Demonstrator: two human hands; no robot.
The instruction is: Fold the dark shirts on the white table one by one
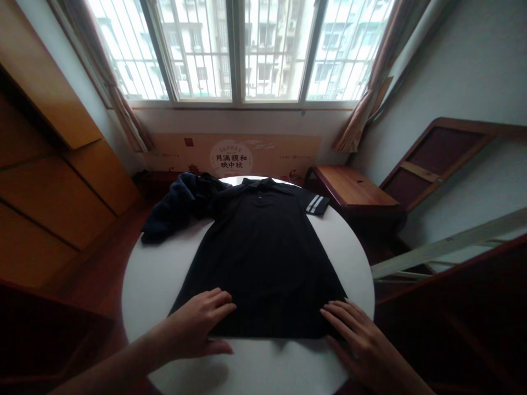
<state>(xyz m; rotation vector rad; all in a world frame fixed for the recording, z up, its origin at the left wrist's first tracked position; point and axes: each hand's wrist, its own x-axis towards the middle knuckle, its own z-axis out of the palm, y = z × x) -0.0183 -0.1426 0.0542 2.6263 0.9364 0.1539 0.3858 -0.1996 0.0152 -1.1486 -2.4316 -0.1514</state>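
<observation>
A black polo shirt (pixel 263 247) lies flat, front up, on a round white table (pixel 152 280), collar towards the window. Its right sleeve shows two white stripes (pixel 313 204). My left hand (pixel 197 323) rests on the shirt's lower left hem, fingers stretched out flat and thumb on the table. My right hand (pixel 356 334) lies at the lower right corner of the hem, fingers spread and flat, holding nothing.
A dark blue garment (pixel 173 211) is bunched at the table's far left, partly over the edge. A wooden side table (pixel 349 186) stands at the right. Wooden cabinets (pixel 53 181) line the left wall. A barred window (pixel 242 49) and a printed board (pixel 233 156) face me.
</observation>
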